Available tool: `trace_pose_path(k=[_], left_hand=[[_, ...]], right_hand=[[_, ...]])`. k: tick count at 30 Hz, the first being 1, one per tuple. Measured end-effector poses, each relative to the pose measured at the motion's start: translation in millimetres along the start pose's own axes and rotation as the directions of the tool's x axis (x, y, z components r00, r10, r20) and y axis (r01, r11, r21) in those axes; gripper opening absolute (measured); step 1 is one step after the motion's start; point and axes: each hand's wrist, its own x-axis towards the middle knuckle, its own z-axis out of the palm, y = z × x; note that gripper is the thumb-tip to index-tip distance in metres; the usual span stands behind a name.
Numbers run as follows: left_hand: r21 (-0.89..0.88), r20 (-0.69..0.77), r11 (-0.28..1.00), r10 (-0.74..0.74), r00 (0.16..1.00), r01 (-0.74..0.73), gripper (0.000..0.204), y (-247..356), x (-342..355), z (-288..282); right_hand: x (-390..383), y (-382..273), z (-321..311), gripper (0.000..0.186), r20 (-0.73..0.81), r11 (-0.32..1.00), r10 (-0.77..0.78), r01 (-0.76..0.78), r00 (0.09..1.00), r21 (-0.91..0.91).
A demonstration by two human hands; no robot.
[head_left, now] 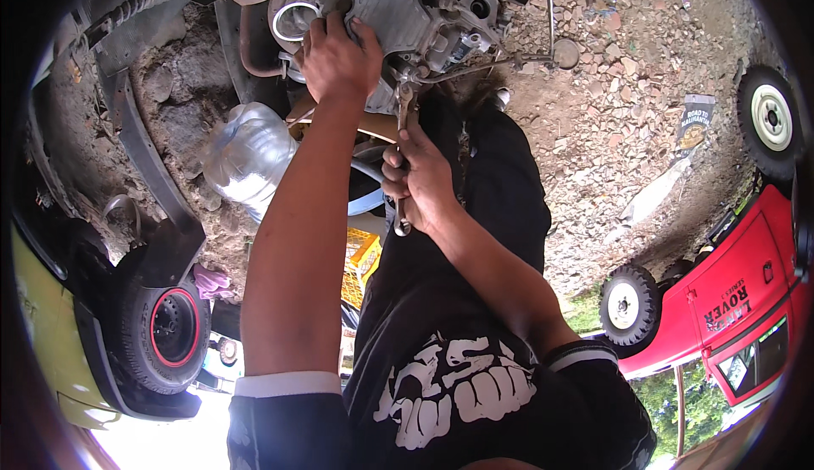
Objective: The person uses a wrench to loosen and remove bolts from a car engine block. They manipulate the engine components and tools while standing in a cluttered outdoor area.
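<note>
A grey metal engine point(407, 0) with a ribbed cover lies in front of me at the top. My left hand point(341, 65) is on its left edge, fingers bent over the metal and thumb against the cover. Closed around the shank of a wrench point(402, 214) is my right hand point(421, 177), just below the engine. The wrench points away from me, its far end against or very near a fitting at the engine's near edge; exact contact cannot be made out. Left of my left hand sits a round metal ring opening point(295, 21).
A large clear plastic bottle point(246, 156) lies beside my left forearm, near a yellow crate point(360, 258). A thin metal rod point(500, 65) juts right from the engine. Rubble ground point(610, 122) spreads rightward to a red vehicle point(729, 300). A black-tyred wheel point(170, 330) stands left.
</note>
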Motion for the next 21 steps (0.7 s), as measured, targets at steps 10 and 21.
trace_pose_path(k=[10,21], left_hand=[[-0.037,0.131,0.997,0.07,0.989,-0.065,0.042,-8,5,-2],[-0.431,0.501,0.892,0.114,0.858,0.133,0.048,-51,35,-17]], right_hand=[[9,13,62,0.009,-0.063,0.87,-0.163,0.173,0.985,0.462],[65,13,142,0.02,-0.545,0.642,-0.145,0.498,0.826,0.583]])
